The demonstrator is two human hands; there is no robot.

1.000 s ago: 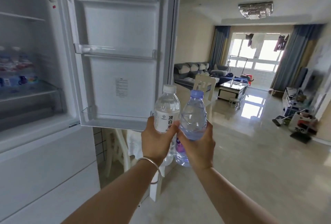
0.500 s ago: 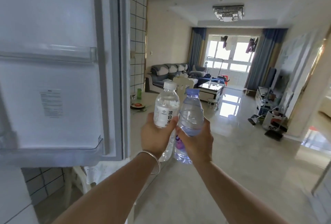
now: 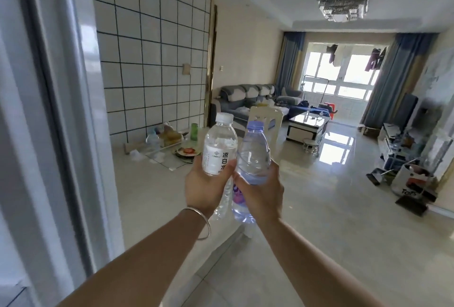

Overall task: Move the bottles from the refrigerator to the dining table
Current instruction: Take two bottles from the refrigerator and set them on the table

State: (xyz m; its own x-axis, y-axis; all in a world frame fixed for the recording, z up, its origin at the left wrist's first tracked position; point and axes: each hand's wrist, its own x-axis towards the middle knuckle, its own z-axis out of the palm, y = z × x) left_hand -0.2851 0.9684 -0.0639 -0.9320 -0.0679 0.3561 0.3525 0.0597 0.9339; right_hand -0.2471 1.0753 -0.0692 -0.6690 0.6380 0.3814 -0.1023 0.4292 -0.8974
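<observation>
My left hand (image 3: pixel 205 187) grips a clear water bottle (image 3: pixel 218 145) with a white cap and a white label. Beside it, my right hand (image 3: pixel 261 192) grips a bluish bottle (image 3: pixel 253 156) with a blue cap and a purple label. Both bottles stand upright, touching each other, held out in front of me at chest height. The pale dining table (image 3: pixel 152 183) stretches ahead and below the hands, along the tiled wall. The refrigerator door's edge (image 3: pixel 61 110) fills the left side of the view.
At the table's far end lie a plate of food (image 3: pixel 188 152), a green cup (image 3: pixel 194 131) and plastic bags (image 3: pixel 164 134). A white chair back (image 3: pixel 266 120) stands behind the bottles. Beyond are a sofa (image 3: pixel 253 97), a coffee table (image 3: pixel 307 123) and shiny open floor to the right.
The view has swung right, away from the refrigerator's inside. The door now sits at the far left, and the dining table has come into view. Both hands keep their bottles.
</observation>
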